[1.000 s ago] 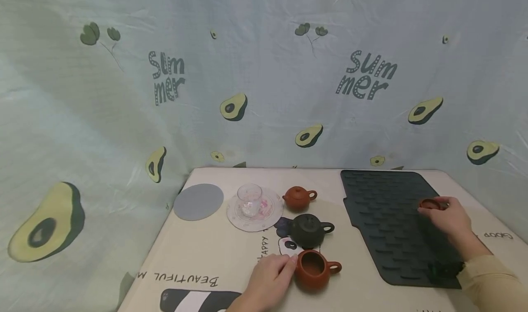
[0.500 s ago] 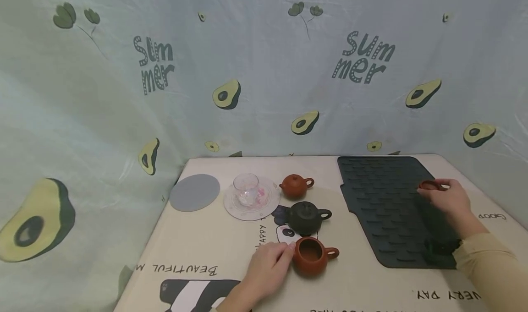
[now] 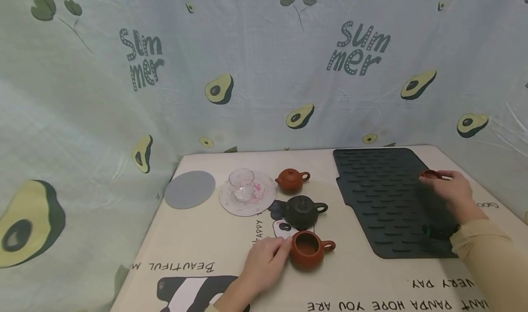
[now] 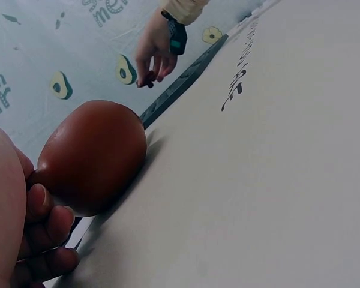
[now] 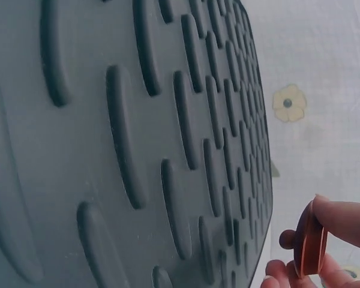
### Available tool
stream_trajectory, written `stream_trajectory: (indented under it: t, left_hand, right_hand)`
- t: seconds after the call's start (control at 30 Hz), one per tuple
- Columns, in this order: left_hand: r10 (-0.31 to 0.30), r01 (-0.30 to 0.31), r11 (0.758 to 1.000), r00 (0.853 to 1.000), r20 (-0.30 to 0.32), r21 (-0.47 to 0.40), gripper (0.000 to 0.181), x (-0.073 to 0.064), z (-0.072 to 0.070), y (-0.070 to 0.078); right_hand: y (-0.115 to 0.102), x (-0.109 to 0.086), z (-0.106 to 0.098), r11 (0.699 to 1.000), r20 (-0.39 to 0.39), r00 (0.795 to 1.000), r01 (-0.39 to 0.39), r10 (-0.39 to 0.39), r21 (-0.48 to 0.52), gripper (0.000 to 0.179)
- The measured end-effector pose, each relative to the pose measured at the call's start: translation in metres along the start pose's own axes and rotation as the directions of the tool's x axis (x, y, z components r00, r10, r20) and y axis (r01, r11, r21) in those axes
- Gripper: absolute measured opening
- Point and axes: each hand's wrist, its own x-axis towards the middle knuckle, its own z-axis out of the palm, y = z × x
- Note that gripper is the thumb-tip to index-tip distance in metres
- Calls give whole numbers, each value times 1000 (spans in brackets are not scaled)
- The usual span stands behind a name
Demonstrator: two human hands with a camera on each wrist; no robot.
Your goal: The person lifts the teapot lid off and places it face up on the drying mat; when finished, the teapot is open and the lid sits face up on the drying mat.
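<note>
My left hand (image 3: 266, 259) pinches the spout of a reddish-brown teapot (image 3: 307, 251) that has no lid on it; its dark inside shows from above. In the left wrist view the teapot's body (image 4: 93, 159) sits upright on the table, and the fingers are curled by the spout. Over the right side of a dark ribbed mat (image 3: 381, 211), my right hand (image 3: 453, 193) pinches a reddish-brown teapot lid (image 5: 312, 243) by its rim. The lid's knob points down towards the mat. Air shows between lid and mat in the right wrist view.
Behind the lidless teapot stand a black teapot (image 3: 302, 212) and a smaller orange-brown teapot (image 3: 291, 181), both lidded. To their left, a clear glass cup (image 3: 241, 186) stands on a patterned round plate (image 3: 247, 209). A grey round mat (image 3: 189, 190) lies at the far left.
The head view has tilted down, so the table appears higher. My right hand has lifted the lid slightly and shifted it right over the mat. The left hand stays on the spout.
</note>
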Motion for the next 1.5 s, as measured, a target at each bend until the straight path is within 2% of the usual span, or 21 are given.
stream_trajectory:
  t: [0.2,0.33,0.53,0.8,0.97,1.5]
  left_hand:
    - [4,-4,1000,1000,-13,6,44,1,-2,1]
    - [15,-15,1000,1000,-25,-2,46,2,-1,0]
    - [3,-3,1000,1000,1,-21,45,0,1,0]
    - [11,-11,1000,1000,5,-27,45,-3,1,2]
    - [-4,5,999,1000,22,-35,44,-3,-1,3]
    - [2,-2,1000,1000,2,-18,43,-5,1,3]
  right_hand:
    - [-1,7,-4,998,-1,999,-53,53,-36,86]
    - [1,8,-8,997,-8,999,-46,45,-67,83]
    - [6,5,-11,992,-29,998,-55,52,-113,81]
    - [6,1,-4,980,-104,991,-99,81,-175,69]
    - [7,3,-1,971,-103,993,-82,60,-224,67]
    - [15,7,1,960,-80,996,-46,25,-278,69]
